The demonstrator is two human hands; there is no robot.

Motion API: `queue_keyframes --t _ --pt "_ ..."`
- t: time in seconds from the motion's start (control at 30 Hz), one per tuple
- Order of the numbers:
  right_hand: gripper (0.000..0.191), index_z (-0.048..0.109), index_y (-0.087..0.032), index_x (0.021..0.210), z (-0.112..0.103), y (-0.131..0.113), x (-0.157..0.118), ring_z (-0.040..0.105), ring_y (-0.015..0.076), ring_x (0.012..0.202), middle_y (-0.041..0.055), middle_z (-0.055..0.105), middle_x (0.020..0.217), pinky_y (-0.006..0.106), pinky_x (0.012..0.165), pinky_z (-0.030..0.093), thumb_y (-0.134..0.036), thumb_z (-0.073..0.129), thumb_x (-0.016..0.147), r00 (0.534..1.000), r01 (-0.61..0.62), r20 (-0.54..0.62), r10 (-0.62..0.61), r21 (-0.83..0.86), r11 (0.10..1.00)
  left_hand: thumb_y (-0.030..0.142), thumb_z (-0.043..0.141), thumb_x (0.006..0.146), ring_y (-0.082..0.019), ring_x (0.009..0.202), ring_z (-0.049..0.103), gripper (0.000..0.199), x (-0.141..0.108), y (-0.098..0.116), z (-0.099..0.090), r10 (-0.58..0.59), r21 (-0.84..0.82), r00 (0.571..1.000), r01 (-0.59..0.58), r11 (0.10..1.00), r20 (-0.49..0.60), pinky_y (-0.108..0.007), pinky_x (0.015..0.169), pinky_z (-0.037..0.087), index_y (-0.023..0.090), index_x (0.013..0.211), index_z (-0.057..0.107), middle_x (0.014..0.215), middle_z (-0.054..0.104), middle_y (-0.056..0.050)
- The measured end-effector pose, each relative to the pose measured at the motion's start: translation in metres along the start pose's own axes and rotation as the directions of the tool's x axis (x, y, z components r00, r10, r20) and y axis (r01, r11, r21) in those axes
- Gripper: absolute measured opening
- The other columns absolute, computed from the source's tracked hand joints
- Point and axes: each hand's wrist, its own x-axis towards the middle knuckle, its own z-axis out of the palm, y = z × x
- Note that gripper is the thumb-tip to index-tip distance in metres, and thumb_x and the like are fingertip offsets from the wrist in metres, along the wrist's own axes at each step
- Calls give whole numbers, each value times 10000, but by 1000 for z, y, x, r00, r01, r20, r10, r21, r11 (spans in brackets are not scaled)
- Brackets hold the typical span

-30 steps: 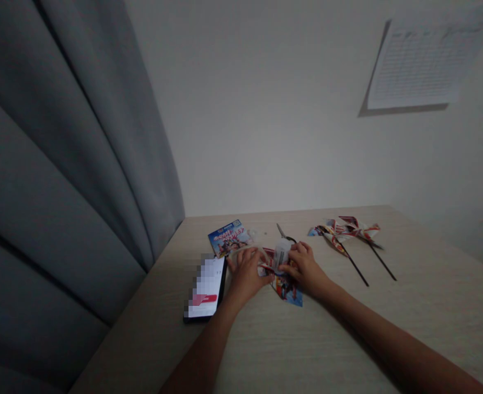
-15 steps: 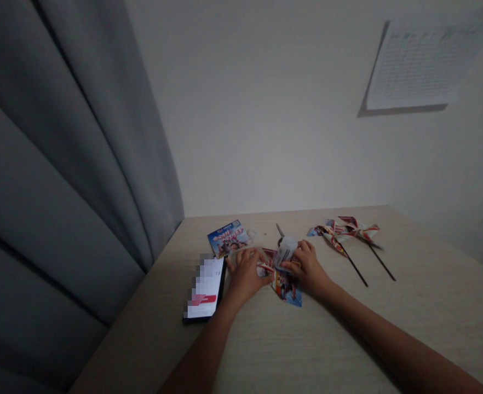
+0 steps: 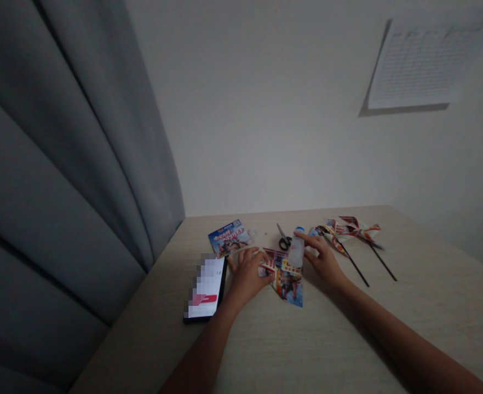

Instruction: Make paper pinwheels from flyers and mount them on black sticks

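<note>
My left hand [image 3: 245,276] bends its fingers over the left side of a colourful printed paper sheet [image 3: 289,287], holding it against the table. Part of the sheet is hidden under that hand. At the sheet's upper right is a small translucent bottle [image 3: 295,254] with a blue cap, nearly upright. My right hand [image 3: 323,260] grips this bottle from the right, its index finger laid across the upper part below the cap. Whether the bottle's base rests on the paper I cannot tell. Black-handled scissors [image 3: 285,241] lie just behind the bottle.
A phone [image 3: 206,287] with a lit screen lies left of my left hand. Behind it is a blue printed leaflet [image 3: 230,236]. Two paper pinwheels [image 3: 335,232] on black sticks lie at the right. A grey curtain [image 3: 81,164] borders the table's left side.
My right hand has moved slightly right and turned the bottle, so its blue cap now points up. The scissors' handles have come into view. My left hand stays on the paper.
</note>
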Motion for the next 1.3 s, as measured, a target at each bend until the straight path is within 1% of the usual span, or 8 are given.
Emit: queue_keyframes --t 0.23,0.5,0.7,0.97,1.07,1.2,1.23,1.3 --pt "406 638 -323 1305 -23 11 7 480 302 1147 69 678 1115 523 1014 349 -314 477 933 997 49 -52 -65 -259 965 385 764 743 -320 1402 305 359 -2 3 -4 -12 -5 1000 12 1000 15 -690 1137 47 373 1090 676 1439 479 -30" --pt "332 699 -402 1186 -29 15 10 446 344 1132 95 617 1132 571 957 341 -277 530 930 994 65 -34 -102 -565 823 403 768 750 -346 1407 306 375 -3 0 -8 1 23 1000 -2 1000 20 -719 1126 12 444 1118 708 1437 506 -21" --pt "313 720 -398 1138 -28 8 10 456 338 1134 107 579 1161 572 964 362 -245 537 935 994 101 33 -101 -604 791 443 737 783 -356 1406 323 316 -2 -5 -10 11 31 997 -13 999 76 -754 1102 47 522 1088 706 1442 513 -2" --pt "425 630 -414 1301 -42 11 9 504 327 1136 122 593 1128 509 931 437 -253 580 910 981 132 193 -24 -566 814 425 667 848 -343 1419 295 370 1 -7 -8 -2 40 998 -1 999 57 -737 1115 30 513 1208 648 1464 495 -13" --pt "454 585 -380 1363 -48 0 6 583 303 1017 128 635 1048 456 889 464 -293 574 918 940 100 324 109 -565 819 440 648 862 -334 1417 299 411 3 -9 -6 -3 64 1000 2 998 14 -733 1120 36 499 1267 609 1464 493 -22" --pt "353 691 -348 1242 -44 -23 2 652 229 826 94 682 991 334 771 484 -327 555 916 803 74 556 215 -450 890 473 644 859 -335 1408 321 451 5 -13 -1 -17 95 1000 19 995 -22 -729 1129 73 447 1306 590 1455 497 -33" --pt "318 730 -333 1174 -40 -30 1 658 224 812 84 693 977 320 753 481 -313 559 906 785 66 579 221 -433 899 480 638 861 -338 1402 330 447 5 -14 -1 -18 104 999 21 994 -29 -734 1126 80 439 1304 593 1449 502 -34" --pt "241 776 -281 1035 -30 -41 -1 658 212 833 79 695 1014 305 779 477 -301 600 872 796 92 584 158 -374 923 489 631 864 -339 1393 344 440 5 -15 1 -11 116 999 16 993 -47 -741 1123 81 428 1299 596 1436 512 -36"
